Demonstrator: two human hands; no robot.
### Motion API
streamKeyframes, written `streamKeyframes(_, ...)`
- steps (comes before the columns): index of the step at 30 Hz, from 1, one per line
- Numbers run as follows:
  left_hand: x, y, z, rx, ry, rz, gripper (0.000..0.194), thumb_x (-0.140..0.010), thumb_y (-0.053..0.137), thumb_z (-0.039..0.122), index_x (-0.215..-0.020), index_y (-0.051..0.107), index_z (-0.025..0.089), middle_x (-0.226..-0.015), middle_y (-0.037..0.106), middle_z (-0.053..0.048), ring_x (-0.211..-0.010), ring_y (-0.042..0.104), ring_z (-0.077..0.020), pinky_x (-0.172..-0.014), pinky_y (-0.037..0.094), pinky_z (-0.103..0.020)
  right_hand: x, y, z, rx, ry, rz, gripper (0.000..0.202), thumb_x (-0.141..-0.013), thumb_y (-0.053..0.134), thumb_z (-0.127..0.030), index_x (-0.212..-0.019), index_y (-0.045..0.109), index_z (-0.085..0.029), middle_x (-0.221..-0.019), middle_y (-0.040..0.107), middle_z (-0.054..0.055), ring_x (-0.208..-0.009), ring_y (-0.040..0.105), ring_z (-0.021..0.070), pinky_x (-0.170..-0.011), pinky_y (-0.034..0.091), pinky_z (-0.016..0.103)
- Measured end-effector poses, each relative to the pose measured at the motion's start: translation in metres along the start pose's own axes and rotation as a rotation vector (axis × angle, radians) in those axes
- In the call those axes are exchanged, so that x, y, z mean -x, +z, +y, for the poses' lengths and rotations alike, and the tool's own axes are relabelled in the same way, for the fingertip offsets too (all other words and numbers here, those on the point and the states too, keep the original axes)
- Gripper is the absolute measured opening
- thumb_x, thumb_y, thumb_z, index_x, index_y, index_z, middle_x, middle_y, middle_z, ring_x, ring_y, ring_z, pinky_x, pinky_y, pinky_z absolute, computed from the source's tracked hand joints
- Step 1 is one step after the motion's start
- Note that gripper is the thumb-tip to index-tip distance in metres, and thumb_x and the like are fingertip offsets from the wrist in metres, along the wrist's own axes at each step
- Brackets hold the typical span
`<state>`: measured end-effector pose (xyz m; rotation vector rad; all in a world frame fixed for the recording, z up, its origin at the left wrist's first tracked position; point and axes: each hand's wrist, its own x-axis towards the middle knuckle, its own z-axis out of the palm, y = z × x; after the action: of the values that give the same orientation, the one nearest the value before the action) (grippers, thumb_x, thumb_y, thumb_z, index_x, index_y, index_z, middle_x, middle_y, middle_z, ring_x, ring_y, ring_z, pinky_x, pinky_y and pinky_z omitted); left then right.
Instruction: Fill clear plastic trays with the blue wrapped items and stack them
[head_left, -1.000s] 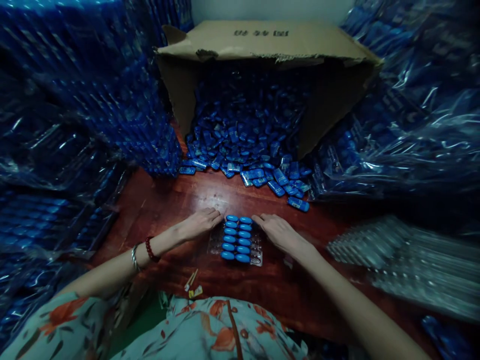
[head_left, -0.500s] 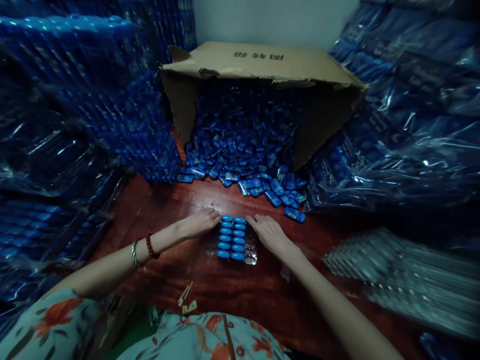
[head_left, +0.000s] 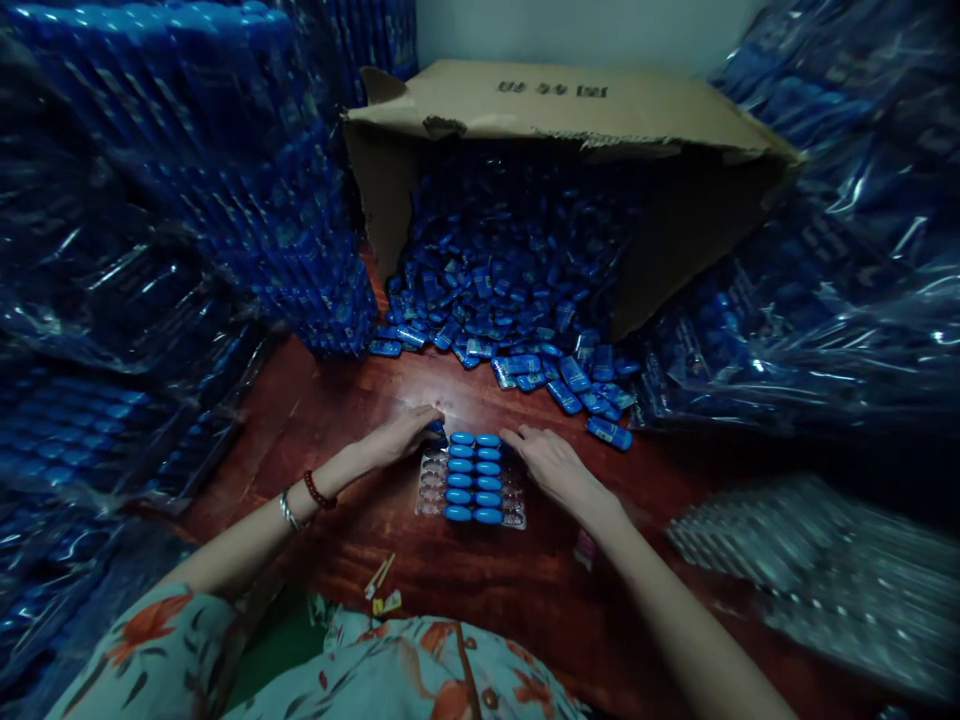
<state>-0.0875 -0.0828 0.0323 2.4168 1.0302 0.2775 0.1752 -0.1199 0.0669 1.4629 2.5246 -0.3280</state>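
Note:
A clear plastic blister tray [head_left: 430, 500] lies on the table in front of me. Two middle columns of glossy blue oblong pieces [head_left: 460, 481] fill part of it, with clear hollows on both sides. My left hand [head_left: 405, 437] is at the tray's far left corner, its fingers closed on a small dark blue oblong piece [head_left: 436, 428]. At the far right corner is my right hand [head_left: 551, 468], fingers bent and pressed together at the tray; what they hold, if anything, is hidden.
A torn cardboard box [head_left: 585, 105] on its side spills many small blue oblong pieces [head_left: 517, 300] toward me. Stacked blue packs [head_left: 225, 150] stand left, plastic-wrapped packs [head_left: 810, 300] right. Stacked clear trays [head_left: 840, 570] lie at right; small yellow scraps [head_left: 386, 603] lie near my lap.
The view has shifted, so most things sit slightly further right. My left hand has drawn a little off the tray's left side, where clear hollows and a blue piece in my fingers now show.

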Motion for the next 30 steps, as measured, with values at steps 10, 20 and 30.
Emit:
streamKeyframes(10, 0.004, 0.012, 0.019, -0.311, -0.015, -0.105, 0.020, -0.091, 0.032, 0.010, -0.097, 0.051, 0.014, -0.094, 0.058, -0.010, -0.085, 0.054, -0.0215, -0.079, 0.044, -0.035, -0.007, -0.002, -0.010, 0.033, -0.023, -0.024, 0.042, -0.088, 0.030, -0.006, -0.123, 0.051, -0.017, -0.108, 0.062, 0.014, -0.099, 0.059, 0.0226, -0.088, 0.039, 0.035)
streamKeyframes(20, -0.028, -0.030, -0.029, 0.190, 0.057, -0.122, 0.044, -0.087, 0.049, 0.032, -0.130, 0.045, 0.021, -0.116, 0.059, -0.008, -0.097, 0.058, -0.0192, -0.082, 0.046, -0.029, -0.022, -0.020, 0.040, -0.227, 0.048, 0.277, 0.038, -0.095, 0.030, -0.027, -0.128, 0.049, -0.024, -0.117, 0.061, 0.007, -0.104, 0.055, 0.0198, -0.086, 0.044, 0.032)
streamKeyframes(30, -0.131, -0.010, -0.034, -0.425, -0.249, 0.076, 0.039, -0.086, 0.047, 0.029, -0.118, 0.049, 0.007, -0.122, 0.045, -0.022, -0.108, 0.051, -0.0316, -0.088, 0.042, -0.042, -0.088, 0.000, 0.063, 0.099, 0.138, 0.216, 0.036, -0.088, 0.041, -0.017, -0.121, 0.054, -0.020, -0.116, 0.054, 0.013, -0.107, 0.044, 0.0270, -0.081, 0.043, 0.037)
